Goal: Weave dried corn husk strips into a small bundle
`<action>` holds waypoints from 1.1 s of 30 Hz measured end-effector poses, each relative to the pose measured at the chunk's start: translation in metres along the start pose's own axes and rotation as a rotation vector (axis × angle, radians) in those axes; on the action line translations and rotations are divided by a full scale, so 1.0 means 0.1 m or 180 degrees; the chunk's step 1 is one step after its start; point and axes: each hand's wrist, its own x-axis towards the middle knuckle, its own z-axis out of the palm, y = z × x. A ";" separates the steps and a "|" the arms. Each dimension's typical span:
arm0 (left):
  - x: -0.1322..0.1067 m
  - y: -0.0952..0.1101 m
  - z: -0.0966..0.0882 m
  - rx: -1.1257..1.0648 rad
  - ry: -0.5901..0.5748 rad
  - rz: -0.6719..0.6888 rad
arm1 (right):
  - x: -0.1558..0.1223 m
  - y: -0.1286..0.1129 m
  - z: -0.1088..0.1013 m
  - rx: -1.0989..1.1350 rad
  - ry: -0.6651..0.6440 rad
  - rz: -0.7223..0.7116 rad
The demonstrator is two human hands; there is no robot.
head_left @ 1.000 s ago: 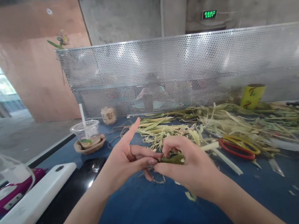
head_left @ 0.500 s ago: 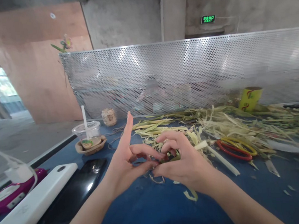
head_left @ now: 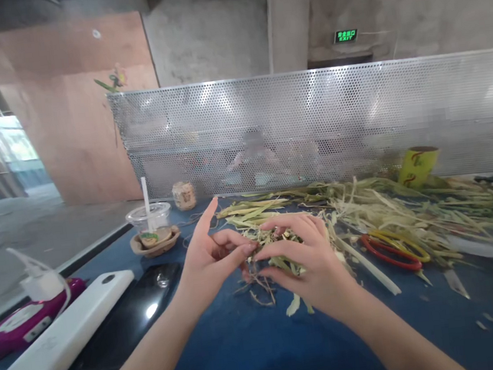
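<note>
Near the middle of the table, my left hand is closed in a pinch, its index finger raised. Thin brown strands trail below its fingertips; where they are gripped is partly hidden. My right hand faces it, fingers curled and thumb slightly apart from the index finger. Pale green leaf strips show in its grasp and hang below the thumb. Fingers hide much of what lies between the two hands. Behind them is a heap of dry leaf strips.
Red-handled scissors and a yellow loop lie right, beside more dry strips and a yellow tube. Left are a plastic cup, a phone, a white power bank and a purple power strip. A perforated metal screen stands behind.
My right hand's fingers have opened out a little and lifted from the left fingertips. The hanging leaf strip has shifted left, and more brown strands show below. The view has tilted slightly.
</note>
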 end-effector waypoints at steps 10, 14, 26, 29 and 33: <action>-0.01 -0.04 0.10 -0.0605 -0.0166 -0.0632 | -0.05 0.02 0.08 -0.0812 0.0855 -0.0802; -0.03 -0.04 0.10 -0.0724 -0.0188 -0.0696 | -0.07 0.00 0.08 -0.0571 0.0665 -0.0684; -0.10 -0.07 0.18 -0.0505 0.0336 -0.0232 | 0.01 0.03 0.08 0.1364 0.0204 0.0743; -0.10 -0.09 0.17 -0.0234 0.0385 0.0445 | 0.02 0.01 0.12 0.2393 0.0271 0.1565; -0.13 -0.11 0.14 0.0163 0.0308 0.0983 | 0.05 -0.02 0.08 0.2989 0.0202 0.2078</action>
